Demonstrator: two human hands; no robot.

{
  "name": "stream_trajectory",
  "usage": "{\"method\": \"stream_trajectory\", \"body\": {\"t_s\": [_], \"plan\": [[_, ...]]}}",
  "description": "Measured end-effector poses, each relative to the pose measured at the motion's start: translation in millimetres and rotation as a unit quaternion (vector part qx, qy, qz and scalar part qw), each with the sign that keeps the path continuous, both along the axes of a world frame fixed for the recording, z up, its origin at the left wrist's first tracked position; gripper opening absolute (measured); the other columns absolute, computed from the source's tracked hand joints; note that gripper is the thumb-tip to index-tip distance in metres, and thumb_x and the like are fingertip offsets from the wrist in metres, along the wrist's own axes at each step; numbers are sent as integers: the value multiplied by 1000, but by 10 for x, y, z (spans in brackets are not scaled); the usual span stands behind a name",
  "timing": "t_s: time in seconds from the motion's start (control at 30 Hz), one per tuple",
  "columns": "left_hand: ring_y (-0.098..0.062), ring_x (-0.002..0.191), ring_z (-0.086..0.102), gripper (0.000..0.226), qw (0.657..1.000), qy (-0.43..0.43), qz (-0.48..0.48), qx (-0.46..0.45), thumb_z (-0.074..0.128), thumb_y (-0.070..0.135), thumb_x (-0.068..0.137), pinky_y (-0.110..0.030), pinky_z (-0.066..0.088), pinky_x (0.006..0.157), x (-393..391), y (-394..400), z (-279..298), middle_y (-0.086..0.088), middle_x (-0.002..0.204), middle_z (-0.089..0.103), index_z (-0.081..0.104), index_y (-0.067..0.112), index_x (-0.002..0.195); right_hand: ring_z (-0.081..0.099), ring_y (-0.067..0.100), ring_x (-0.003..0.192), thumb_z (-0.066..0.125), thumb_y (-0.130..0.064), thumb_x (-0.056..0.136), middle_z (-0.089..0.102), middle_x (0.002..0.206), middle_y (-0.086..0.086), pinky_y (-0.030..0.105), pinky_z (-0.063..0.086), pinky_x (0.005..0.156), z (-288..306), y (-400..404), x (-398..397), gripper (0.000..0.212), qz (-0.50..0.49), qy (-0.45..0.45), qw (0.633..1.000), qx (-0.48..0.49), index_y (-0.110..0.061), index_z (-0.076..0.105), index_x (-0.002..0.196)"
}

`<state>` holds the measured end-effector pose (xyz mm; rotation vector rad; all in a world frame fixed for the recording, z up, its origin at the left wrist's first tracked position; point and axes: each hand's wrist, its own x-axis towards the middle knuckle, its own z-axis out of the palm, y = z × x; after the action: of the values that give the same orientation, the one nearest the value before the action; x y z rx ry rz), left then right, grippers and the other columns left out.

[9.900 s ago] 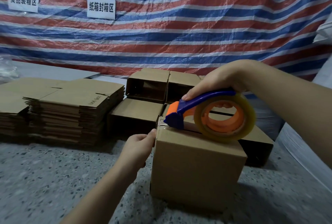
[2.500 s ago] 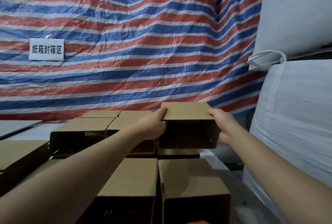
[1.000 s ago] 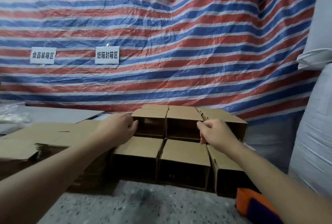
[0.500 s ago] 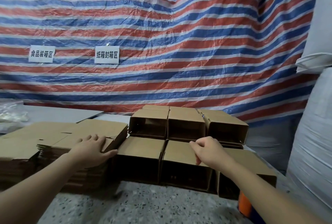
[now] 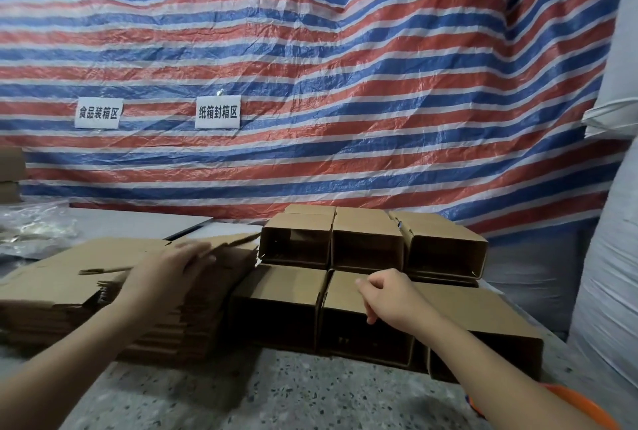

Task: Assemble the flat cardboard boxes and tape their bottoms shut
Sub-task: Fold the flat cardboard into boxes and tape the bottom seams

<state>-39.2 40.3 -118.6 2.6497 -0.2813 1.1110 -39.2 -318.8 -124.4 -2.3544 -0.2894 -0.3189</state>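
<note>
The left hand (image 5: 172,267) lies flat, fingers straight, on the flat box stack (image 5: 103,277); the right hand (image 5: 390,295), loosely curled and empty, hovers right of that stack. Fetching the next blank is in hand, and lifting just the top sheet comes next.

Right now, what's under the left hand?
The left hand rests on the top sheet of a stack of flat cardboard boxes. The stack's layered edges show at the front and right. The table beneath the stack is covered.
</note>
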Motion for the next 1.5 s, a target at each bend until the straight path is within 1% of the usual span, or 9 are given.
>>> {"method": "stream_trajectory", "body": {"t_s": [0.1, 0.2, 0.33, 0.5, 0.7, 0.87, 1.0, 1.17, 1.5], "plan": [[-35, 96, 64, 23, 982, -157, -35, -99, 62, 9, 94, -42, 49, 78, -236, -42, 354, -16, 117, 67, 69, 6, 116, 68, 6, 57, 50, -37, 103, 67, 56, -4, 25, 53, 66, 104, 31, 8, 47, -3, -2, 1000, 17, -16, 63, 64], [-23, 85, 59, 17, 953, -216, -56, -203, 58, 17, 98, -33, 44, 70, -494, -104, 725, -6, 96, 68, 69, 11, 110, 71, 16, 75, 50, -42, 102, 73, 69, 0, 41, 58, 84, 270, 46, 31, 45, -19, -14, 996, 82, -15, 67, 70], [-16, 81, 58, 21, 933, -161, -127, -295, 51, 38, 101, -39, 49, 73, -732, -312, 1026, 3, 85, 66, 67, 24, 100, 64, 22, 107, 45, -52, 101, 70, 105, 4, 44, 50, 101, 593, 20, 48, 42, -17, -23, 973, 230, -16, 67, 96], [-22, 93, 63, 33, 863, -33, -229, -449, 51, 52, 93, -42, 53, 84, -846, -754, 1141, -6, 92, 66, 65, 22, 94, 45, 26, 137, 37, -73, 93, 49, 149, 2, 49, 32, 116, 948, -27, -38, 71, 24, -44, 941, 335, -24, 45, 144], [-16, 92, 64, 33, 834, 8, -270, -482, 52, 55, 92, -38, 54, 82, -761, -1191, 1140, -1, 94, 67, 64, 24, 96, 71, 22, 100, 57, -78, 79, 78, 101, -4, 39, 53, 76, 1121, -221, -311, 66, 3, -42, 908, 416, -24, 67, 115], [-1, 79, 53, 31, 864, 34, -171, -473, 51, 58, 93, -26, 42, 66, -527, -1397, 898, 15, 85, 59, 58, 28, 87, 73, 22, 89, 64, -74, 79, 78, 85, -2, 39, 56, 76, 874, -423, -481, 60, -95, -77, 895, 430, -20, 69, 105], [-3, 82, 52, 28, 819, 118, -188, -529, 52, 58, 94, -22, 35, 63, -424, -1617, 459, 14, 89, 58, 55, 30, 87, 71, 25, 95, 63, -67, 83, 78, 89, 0, 48, 56, 90, 461, -505, -628, 50, -131, -53, 889, 435, -21, 69, 102], [-16, 92, 62, 31, 820, 138, -197, -520, 62, 57, 87, -28, 46, 66, -444, -1728, 26, 1, 97, 67, 62, 27, 98, 68, 29, 105, 60, -71, 83, 75, 104, 6, 55, 49, 102, 55, -567, -744, 65, -160, 7, 879, 449, -16, 65, 116], [-16, 89, 64, 26, 804, 179, -192, -533, 67, 54, 84, -32, 50, 66, -509, -1739, -245, 2, 92, 68, 67, 29, 93, 70, 37, 96, 61, -55, 92, 73, 100, 20, 57, 50, 99, -160, -616, -818, 51, -188, 33, 879, 437, -6, 68, 105]]}}
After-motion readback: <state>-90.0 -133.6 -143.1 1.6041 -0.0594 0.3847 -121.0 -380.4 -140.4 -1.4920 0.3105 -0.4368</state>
